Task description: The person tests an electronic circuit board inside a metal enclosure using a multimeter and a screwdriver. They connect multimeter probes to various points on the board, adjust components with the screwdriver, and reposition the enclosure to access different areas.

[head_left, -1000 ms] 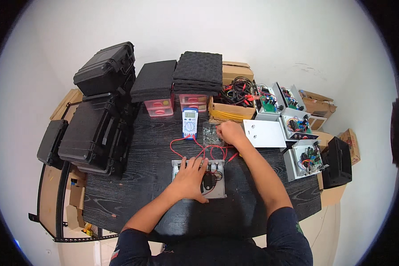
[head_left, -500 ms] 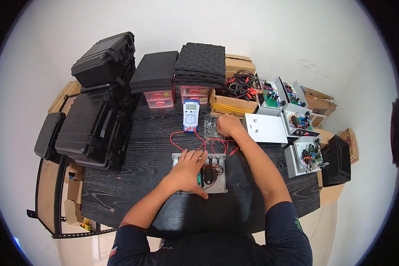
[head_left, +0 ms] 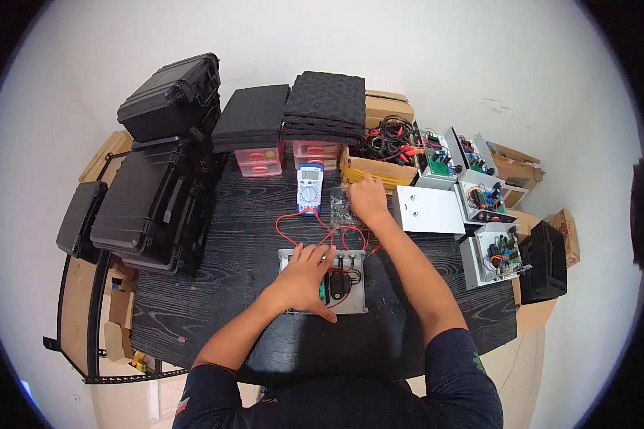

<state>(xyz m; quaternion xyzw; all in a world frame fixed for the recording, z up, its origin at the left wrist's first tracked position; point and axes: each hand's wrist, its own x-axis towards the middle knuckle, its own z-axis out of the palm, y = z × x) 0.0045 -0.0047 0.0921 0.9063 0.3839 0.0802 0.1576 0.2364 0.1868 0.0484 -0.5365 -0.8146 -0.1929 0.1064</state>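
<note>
On the table in front of me lies an open light-grey metal enclosure (head_left: 352,304) with a black part (head_left: 341,284), a bit of green and thin wires inside. My left hand (head_left: 304,279) lies across its left half, fingers spread to the far edge and thumb at the near edge. Beyond the enclosure, my right hand (head_left: 367,200) is over the right side of a clear plastic bag or tray of small parts (head_left: 342,209). Its fingers are curled; their tips and anything between them are hidden. Red test leads (head_left: 283,230) run from a blue-and-white multimeter (head_left: 309,189) toward the enclosure.
Black hard cases (head_left: 147,204) are stacked at the left. Black foam sheets (head_left: 323,107) cover pink drawer boxes (head_left: 259,163) at the back. A carton of cables (head_left: 386,171), a white panel (head_left: 429,209) and several open electronics units (head_left: 495,254) fill the right side.
My right hand has moved slightly farther away, toward the carton of cables, and its fingers have shifted. The left hand stays on the enclosure.
</note>
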